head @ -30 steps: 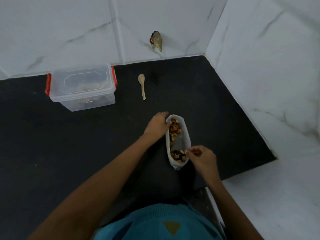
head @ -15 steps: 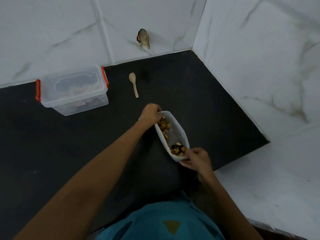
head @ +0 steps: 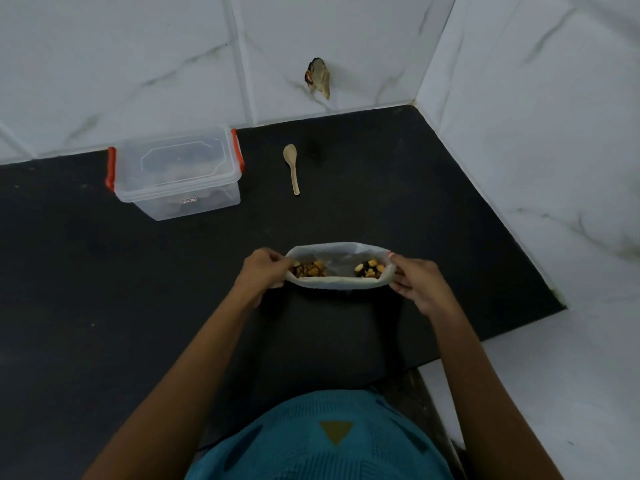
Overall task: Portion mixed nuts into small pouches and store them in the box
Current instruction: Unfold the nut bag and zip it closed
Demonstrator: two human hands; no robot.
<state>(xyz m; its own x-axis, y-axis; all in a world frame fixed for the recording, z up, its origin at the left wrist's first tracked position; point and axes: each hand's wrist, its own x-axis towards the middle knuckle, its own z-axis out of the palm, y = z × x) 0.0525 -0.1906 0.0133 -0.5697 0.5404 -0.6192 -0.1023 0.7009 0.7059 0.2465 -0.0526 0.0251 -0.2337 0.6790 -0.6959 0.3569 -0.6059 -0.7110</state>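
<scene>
The left hand (head: 263, 271) pinches the left end of the open pouch (head: 341, 261) and the right hand (head: 415, 282) pinches its right end, with nuts (head: 310, 270) inside. The pouch is near the middle of the black counter (head: 104, 289). The lidded box (head: 176, 174) sits far left, a spoon (head: 292, 168) to its right.

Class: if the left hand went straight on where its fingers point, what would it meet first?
Probably the nut pouch that the left hand itself pinches; beyond it, the right hand.
</scene>
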